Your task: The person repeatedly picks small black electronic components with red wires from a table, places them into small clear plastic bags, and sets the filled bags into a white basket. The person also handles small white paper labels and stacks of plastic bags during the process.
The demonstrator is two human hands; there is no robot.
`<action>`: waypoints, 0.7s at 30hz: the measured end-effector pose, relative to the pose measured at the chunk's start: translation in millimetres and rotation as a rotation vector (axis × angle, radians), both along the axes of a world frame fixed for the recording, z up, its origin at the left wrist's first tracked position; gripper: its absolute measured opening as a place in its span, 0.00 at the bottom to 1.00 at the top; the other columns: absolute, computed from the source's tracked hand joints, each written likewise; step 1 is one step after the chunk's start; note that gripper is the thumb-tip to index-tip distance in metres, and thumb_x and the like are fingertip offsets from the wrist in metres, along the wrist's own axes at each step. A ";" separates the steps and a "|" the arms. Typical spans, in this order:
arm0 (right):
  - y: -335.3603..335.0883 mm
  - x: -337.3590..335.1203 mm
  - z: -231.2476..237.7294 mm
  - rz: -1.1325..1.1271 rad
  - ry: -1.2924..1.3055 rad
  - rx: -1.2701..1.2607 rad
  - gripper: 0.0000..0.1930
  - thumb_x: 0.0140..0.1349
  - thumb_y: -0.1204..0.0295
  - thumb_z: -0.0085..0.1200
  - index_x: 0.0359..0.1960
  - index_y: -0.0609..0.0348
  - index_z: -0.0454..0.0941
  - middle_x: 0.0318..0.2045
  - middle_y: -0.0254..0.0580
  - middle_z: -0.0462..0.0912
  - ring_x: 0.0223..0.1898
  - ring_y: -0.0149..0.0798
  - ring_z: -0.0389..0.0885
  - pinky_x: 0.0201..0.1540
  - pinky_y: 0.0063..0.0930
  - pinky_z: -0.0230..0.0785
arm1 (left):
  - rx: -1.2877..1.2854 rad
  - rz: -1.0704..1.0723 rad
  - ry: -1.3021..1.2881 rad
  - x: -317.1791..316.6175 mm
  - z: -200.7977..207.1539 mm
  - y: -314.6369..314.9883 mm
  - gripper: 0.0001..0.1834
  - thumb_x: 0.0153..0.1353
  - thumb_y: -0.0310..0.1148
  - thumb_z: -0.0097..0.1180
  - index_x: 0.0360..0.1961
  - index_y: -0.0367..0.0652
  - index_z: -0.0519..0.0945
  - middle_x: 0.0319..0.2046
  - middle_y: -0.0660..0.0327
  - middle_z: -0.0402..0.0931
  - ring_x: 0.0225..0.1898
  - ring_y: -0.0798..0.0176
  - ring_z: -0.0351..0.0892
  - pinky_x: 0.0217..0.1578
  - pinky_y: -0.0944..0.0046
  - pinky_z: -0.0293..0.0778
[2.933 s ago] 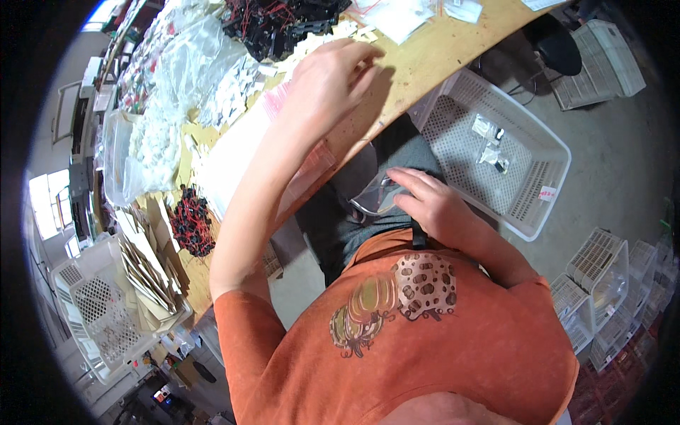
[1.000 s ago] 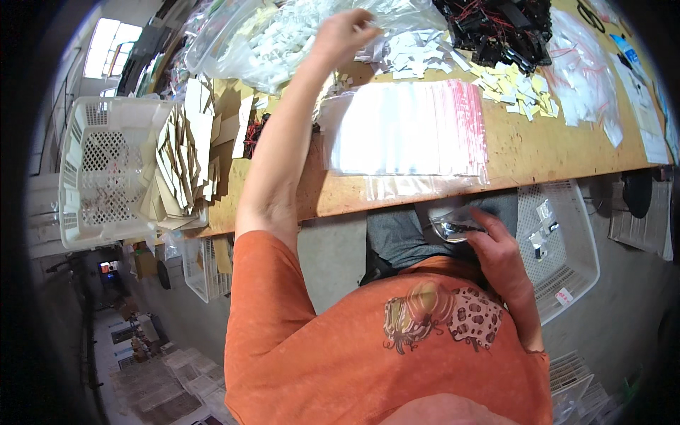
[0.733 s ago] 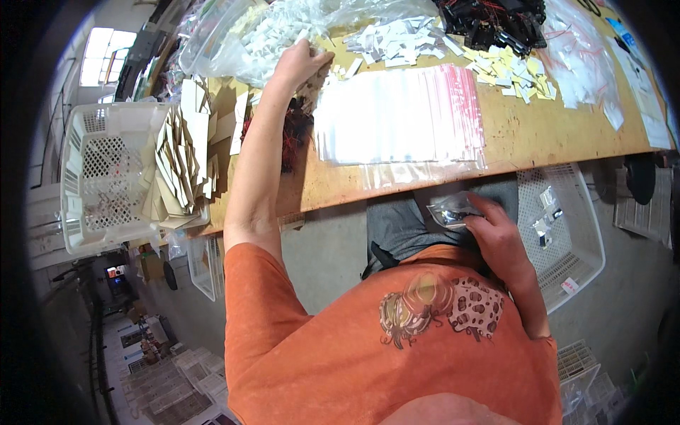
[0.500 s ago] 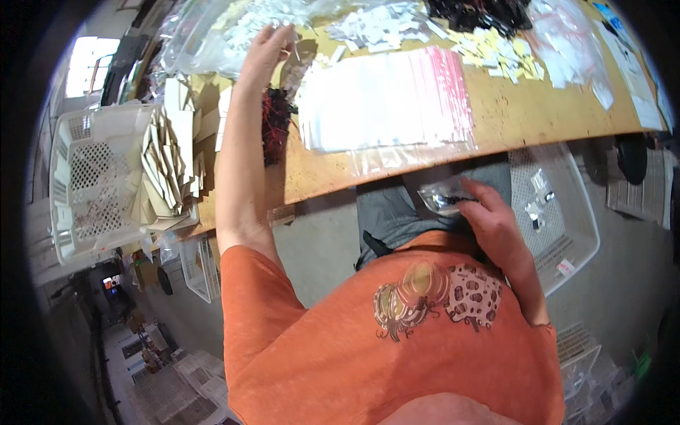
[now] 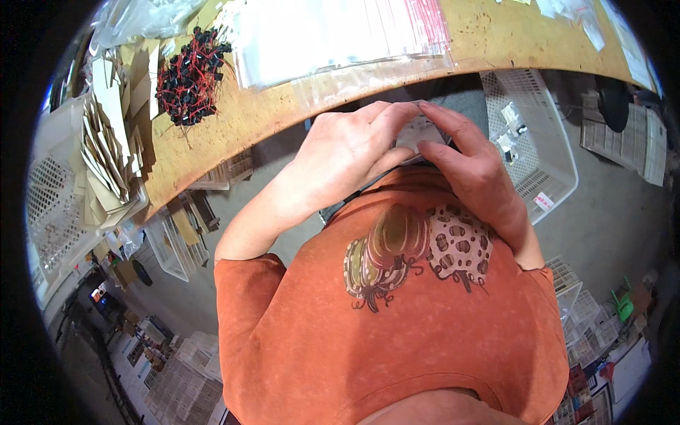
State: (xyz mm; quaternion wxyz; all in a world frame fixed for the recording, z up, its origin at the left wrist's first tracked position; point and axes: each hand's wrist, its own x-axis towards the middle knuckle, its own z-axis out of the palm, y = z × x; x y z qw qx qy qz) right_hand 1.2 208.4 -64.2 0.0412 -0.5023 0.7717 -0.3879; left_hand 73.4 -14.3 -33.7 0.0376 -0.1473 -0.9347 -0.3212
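Note:
Just past the table's near edge, in front of my waist, my two hands meet around a small clear plastic bag (image 5: 419, 133). My right hand (image 5: 473, 159) grips its right side between thumb and fingers. From the left, my left hand (image 5: 347, 145) closes on the bag's other side, its thumb below and fingers above. What lies inside the bag is mostly hidden by the fingers; something pale shows through. A stack of clear bags with pink edges (image 5: 340, 32) rests on the table (image 5: 244, 117) beyond my hands. A heap of black parts with red wires (image 5: 191, 78) lies left of the stack.
At the left, a white plastic basket (image 5: 53, 205) stands beside upright cardboard pieces (image 5: 106, 134). Below the table on the right, another white basket (image 5: 549, 152) holds a few small packets (image 5: 508, 131). Thin plastic bags (image 5: 145, 21) lie at the table's far left.
My left hand has come back from the pile of white pieces at the far left to the bag in my right hand. The view has tilted down, nearer my body.

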 end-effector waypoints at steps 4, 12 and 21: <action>1.8 2.5 -0.2 -0.024 -0.006 0.010 0.09 0.58 0.79 0.60 0.40 0.65 0.84 0.60 0.57 0.79 0.61 0.55 0.79 0.62 0.41 0.76 | 0.082 0.094 -0.041 6.5 7.0 -17.7 0.28 0.54 0.41 0.74 0.54 0.42 0.80 0.44 0.57 0.84 0.40 0.51 0.86 0.40 0.57 0.82; 2.2 4.3 4.0 -0.037 -0.195 -0.058 0.09 0.57 0.82 0.64 0.40 0.63 0.85 0.58 0.52 0.81 0.54 0.48 0.85 0.52 0.33 0.82 | 0.398 0.122 -0.005 28.7 -35.9 -17.9 0.09 0.56 0.29 0.73 0.37 0.40 0.87 0.33 0.59 0.87 0.35 0.56 0.85 0.38 0.60 0.80; 0.7 1.3 4.4 -0.061 -0.327 -0.091 0.09 0.61 0.82 0.65 0.43 0.59 0.86 0.51 0.45 0.85 0.46 0.41 0.87 0.47 0.30 0.82 | 0.520 0.468 0.177 40.9 -55.4 7.3 0.07 0.63 0.26 0.66 0.30 0.39 0.80 0.28 0.59 0.83 0.30 0.57 0.82 0.33 0.61 0.76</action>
